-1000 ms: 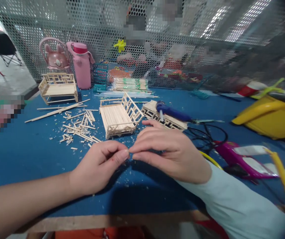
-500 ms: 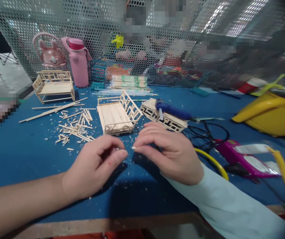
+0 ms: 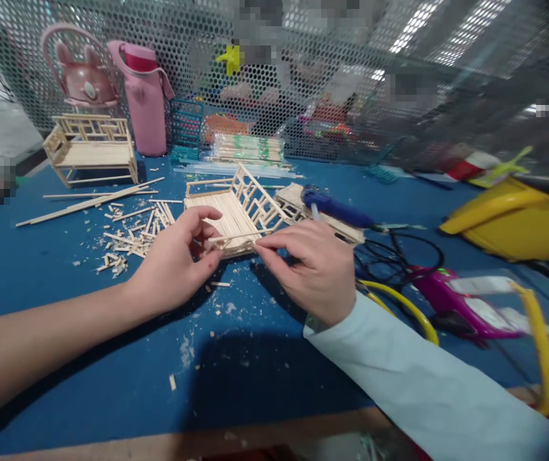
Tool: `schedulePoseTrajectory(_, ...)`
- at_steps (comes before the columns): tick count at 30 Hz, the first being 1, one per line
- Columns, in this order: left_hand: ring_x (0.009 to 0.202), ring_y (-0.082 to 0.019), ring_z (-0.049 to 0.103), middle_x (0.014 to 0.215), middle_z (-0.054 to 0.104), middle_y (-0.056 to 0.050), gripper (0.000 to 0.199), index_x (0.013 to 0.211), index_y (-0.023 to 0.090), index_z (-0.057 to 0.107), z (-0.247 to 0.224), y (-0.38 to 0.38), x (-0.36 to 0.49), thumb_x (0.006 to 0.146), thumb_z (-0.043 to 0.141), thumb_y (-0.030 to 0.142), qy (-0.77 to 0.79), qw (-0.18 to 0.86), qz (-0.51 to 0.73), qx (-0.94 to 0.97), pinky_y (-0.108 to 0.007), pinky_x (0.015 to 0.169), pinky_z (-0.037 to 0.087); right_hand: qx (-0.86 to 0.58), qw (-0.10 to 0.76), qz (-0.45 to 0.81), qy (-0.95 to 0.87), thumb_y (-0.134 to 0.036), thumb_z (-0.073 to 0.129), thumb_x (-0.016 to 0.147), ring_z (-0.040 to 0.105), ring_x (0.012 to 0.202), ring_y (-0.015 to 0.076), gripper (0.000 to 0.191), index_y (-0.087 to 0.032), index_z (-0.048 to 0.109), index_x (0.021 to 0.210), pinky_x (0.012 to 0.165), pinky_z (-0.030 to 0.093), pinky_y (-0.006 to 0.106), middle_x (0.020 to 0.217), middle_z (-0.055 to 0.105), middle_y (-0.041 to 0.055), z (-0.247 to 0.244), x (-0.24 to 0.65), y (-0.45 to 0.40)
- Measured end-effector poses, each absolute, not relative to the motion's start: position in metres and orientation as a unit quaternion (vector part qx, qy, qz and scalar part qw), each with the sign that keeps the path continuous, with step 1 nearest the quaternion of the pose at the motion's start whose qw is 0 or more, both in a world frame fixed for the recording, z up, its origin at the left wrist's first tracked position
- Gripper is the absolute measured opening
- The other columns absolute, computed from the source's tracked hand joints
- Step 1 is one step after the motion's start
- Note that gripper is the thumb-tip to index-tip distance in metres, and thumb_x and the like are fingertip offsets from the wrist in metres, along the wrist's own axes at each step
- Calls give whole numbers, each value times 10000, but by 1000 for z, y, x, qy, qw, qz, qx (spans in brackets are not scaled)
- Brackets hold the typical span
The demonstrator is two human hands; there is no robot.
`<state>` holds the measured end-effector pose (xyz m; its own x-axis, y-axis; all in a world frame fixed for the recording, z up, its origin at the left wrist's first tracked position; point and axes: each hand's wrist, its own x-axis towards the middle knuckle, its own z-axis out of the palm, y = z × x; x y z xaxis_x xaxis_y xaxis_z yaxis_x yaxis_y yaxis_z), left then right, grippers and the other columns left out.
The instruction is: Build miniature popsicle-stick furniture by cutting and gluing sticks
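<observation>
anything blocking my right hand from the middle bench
Nothing visible: the right hand is already at the near side of the bench. The glue gun lies beyond the hand, not between them.

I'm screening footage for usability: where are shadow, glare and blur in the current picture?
All head view: a dark shadow lies on the blue table near its front edge; bright glare streaks show at the mesh panel's top right; the yellow object at right looks soft; the top right corner falls dark; the slatted wooden model looks fairly clear.
</observation>
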<state>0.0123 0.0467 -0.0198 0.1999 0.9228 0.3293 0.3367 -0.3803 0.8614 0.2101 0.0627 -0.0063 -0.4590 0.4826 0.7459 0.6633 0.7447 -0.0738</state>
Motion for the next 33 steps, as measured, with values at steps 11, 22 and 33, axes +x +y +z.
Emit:
schedulePoseTrajectory(11,702,-89,571,822,583,2,352,1090,159,462,-19,41,15,767,555,56,447,327,448,702,-202,621,486,-349,383,-133,-845,-206,615,821,635,628,165,112,-200,693,741,635,433,324,697,728,21,-10,207,61)
schedulePoseTrajectory(22,675,-81,564,805,589,11,340,1070,158,478,-18,41,15,756,558,54,446,321,448,705,-197,617,481,-346,359,-169,-850,-211,598,832,638,629,168,132,-209,700,748,641,417,330,725,742,13,-10,206,61)
schedulePoseTrajectory(33,673,-89,563,822,599,0,321,1076,171,483,-19,40,12,775,559,86,450,298,438,719,-205,616,474,-364,392,-146,-832,-221,638,785,627,616,169,26,-225,659,801,609,437,326,667,697,4,-8,213,55)
